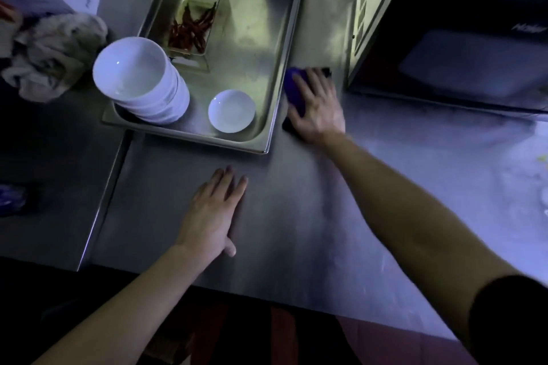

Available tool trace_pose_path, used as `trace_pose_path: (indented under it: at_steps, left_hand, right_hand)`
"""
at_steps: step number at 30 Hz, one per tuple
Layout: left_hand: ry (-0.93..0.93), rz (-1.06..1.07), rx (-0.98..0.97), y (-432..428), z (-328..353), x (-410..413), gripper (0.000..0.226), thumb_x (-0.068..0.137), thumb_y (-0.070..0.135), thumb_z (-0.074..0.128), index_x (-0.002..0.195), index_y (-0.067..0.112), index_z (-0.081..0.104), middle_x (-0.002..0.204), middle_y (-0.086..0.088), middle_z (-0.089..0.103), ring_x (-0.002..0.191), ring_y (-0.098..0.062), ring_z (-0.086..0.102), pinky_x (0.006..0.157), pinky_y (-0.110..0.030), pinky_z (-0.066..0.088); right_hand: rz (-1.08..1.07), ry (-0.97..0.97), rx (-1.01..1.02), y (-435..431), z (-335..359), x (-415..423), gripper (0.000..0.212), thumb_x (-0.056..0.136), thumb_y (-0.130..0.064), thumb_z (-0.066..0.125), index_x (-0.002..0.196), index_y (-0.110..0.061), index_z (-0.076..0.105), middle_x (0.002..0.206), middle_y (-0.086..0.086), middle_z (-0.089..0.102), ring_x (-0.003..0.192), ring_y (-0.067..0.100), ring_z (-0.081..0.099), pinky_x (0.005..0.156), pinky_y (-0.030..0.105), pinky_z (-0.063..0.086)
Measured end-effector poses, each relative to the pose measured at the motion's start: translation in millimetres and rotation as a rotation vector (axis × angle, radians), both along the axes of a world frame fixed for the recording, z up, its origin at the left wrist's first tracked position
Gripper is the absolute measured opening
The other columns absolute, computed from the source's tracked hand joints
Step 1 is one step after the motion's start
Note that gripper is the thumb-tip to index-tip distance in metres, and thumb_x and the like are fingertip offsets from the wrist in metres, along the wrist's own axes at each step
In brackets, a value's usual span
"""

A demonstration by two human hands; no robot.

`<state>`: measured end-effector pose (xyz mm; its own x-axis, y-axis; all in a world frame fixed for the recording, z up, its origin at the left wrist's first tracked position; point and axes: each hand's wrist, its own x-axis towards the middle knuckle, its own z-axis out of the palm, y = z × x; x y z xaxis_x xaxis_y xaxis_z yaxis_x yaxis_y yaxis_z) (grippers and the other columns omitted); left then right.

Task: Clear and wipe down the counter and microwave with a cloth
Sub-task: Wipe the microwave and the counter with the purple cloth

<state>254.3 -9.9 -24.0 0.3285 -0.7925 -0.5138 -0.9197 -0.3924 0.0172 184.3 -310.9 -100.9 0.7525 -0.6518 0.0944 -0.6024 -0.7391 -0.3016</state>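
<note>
Wiping the steel counter strip between the tray and the microwave

The right hand (315, 107) lies spread, palm down, pressing a purple cloth (293, 92) onto the steel counter (296, 216) just right of the steel tray (278, 74), in the gap between that tray and the black microwave (459, 44); the left hand (212, 213) rests flat and open on the counter in front of the tray, holding nothing (it looks like a brace). To do this pass well, the person should probably keep the palm flat and the pressure even, work right along the tray's rim, and avoid nudging the tray, which carries stacked white bowls (139, 80), a small saucer (232, 110) and a container of dried chillies (189, 27).
</note>
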Motion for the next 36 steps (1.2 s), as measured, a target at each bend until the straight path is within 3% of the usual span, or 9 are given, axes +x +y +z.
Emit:
trace_pose_path:
  at_steps: [4, 7, 11, 13, 16, 20, 25, 29, 36]
  left_hand:
    - [-0.016, 0.007, -0.026, 1, -3, 1, 0.17, 0.032, 0.059, 0.103, 0.172, 0.025, 0.013, 0.179, -0.012, 0.004, 0.164, -0.032, 0.015, 0.129, -0.044, 0.028]
    - [-0.006, 0.027, 0.006, 0, 2, -2, 0.166, 0.039, 0.059, 0.102, 0.172, 0.026, 0.008, 0.179, -0.009, -0.003, 0.166, -0.029, 0.007, 0.129, -0.041, 0.024]
    - [0.007, 0.028, 0.008, -1, 2, -1, 0.167, 0.037, 0.059, 0.102, 0.172, 0.029, 0.008, 0.18, -0.006, -0.005, 0.166, -0.027, 0.007, 0.127, -0.042, 0.03]
    - [0.004, 0.038, 0.0, 0, 0, 0, 0.167, 0.035, 0.058, 0.102, 0.172, 0.03, 0.009, 0.18, -0.005, -0.004, 0.166, -0.026, 0.008, 0.127, -0.042, 0.032]
    - [-0.011, 0.033, -0.004, -1, -2, -2, 0.166, 0.035, 0.055, 0.104, 0.171, 0.027, 0.013, 0.18, -0.007, 0.002, 0.166, -0.027, 0.008, 0.129, -0.041, 0.03]
    - [-0.027, 0.043, -0.024, 1, -5, -1, 0.169, 0.028, 0.057, 0.104, 0.171, 0.029, 0.018, 0.18, -0.005, 0.005, 0.165, -0.027, 0.016, 0.125, -0.04, 0.034]
    - [-0.023, 0.031, 0.005, -1, 1, -4, 0.166, 0.038, 0.057, 0.103, 0.172, 0.027, 0.009, 0.18, -0.006, 0.0, 0.166, -0.025, 0.007, 0.129, -0.036, 0.024]
    - [0.005, 0.042, -0.02, -2, 2, -3, 0.169, 0.03, 0.055, 0.105, 0.171, 0.028, 0.016, 0.18, -0.005, 0.004, 0.165, -0.027, 0.013, 0.125, -0.043, 0.037]
    - [-0.036, 0.014, -0.005, 0, -1, -3, 0.167, 0.034, 0.062, 0.101, 0.171, 0.029, 0.012, 0.179, -0.006, 0.005, 0.165, -0.025, 0.013, 0.126, -0.037, 0.03]
  right_hand:
    - [-0.061, -0.046, 0.019, -21, -6, 30, 0.076, 0.092, -0.047, 0.056, 0.161, -0.02, 0.045, 0.17, 0.012, 0.037, 0.161, 0.032, 0.025, 0.133, 0.049, 0.012]
    - [-0.007, -0.162, 0.031, 58, -3, -22, 0.08, 0.085, -0.037, 0.064, 0.16, -0.013, 0.046, 0.168, 0.016, 0.039, 0.161, 0.037, 0.024, 0.13, 0.056, 0.018]
    - [0.155, -0.084, 0.124, 160, 5, -100, 0.084, 0.087, -0.034, 0.065, 0.164, -0.017, 0.039, 0.173, 0.012, 0.029, 0.165, 0.031, 0.014, 0.132, 0.054, 0.017]
    - [0.192, -0.068, 0.108, 127, 1, -92, 0.083, 0.086, -0.038, 0.065, 0.163, -0.017, 0.041, 0.172, 0.013, 0.033, 0.163, 0.032, 0.019, 0.132, 0.053, 0.017]
    - [-0.02, -0.051, 0.076, 24, -1, -15, 0.08, 0.087, -0.044, 0.059, 0.161, -0.016, 0.045, 0.167, 0.017, 0.039, 0.159, 0.038, 0.028, 0.131, 0.053, 0.018]
    - [-0.131, -0.004, 0.135, -48, -1, 47, 0.08, 0.089, -0.045, 0.051, 0.164, -0.018, 0.04, 0.173, 0.014, 0.03, 0.163, 0.036, 0.015, 0.133, 0.051, 0.006]
    - [-0.011, -0.187, 0.093, 63, -2, -33, 0.084, 0.079, -0.03, 0.064, 0.159, -0.012, 0.047, 0.166, 0.019, 0.04, 0.159, 0.04, 0.025, 0.13, 0.057, 0.017]
    - [0.184, -0.052, 0.144, 160, 13, -124, 0.088, 0.081, -0.036, 0.065, 0.163, -0.017, 0.041, 0.17, 0.014, 0.035, 0.163, 0.034, 0.019, 0.132, 0.054, 0.015]
    - [-0.11, -0.005, 0.086, 0, 7, -2, 0.084, 0.084, -0.046, 0.053, 0.161, -0.014, 0.042, 0.167, 0.015, 0.04, 0.159, 0.037, 0.027, 0.132, 0.052, 0.014]
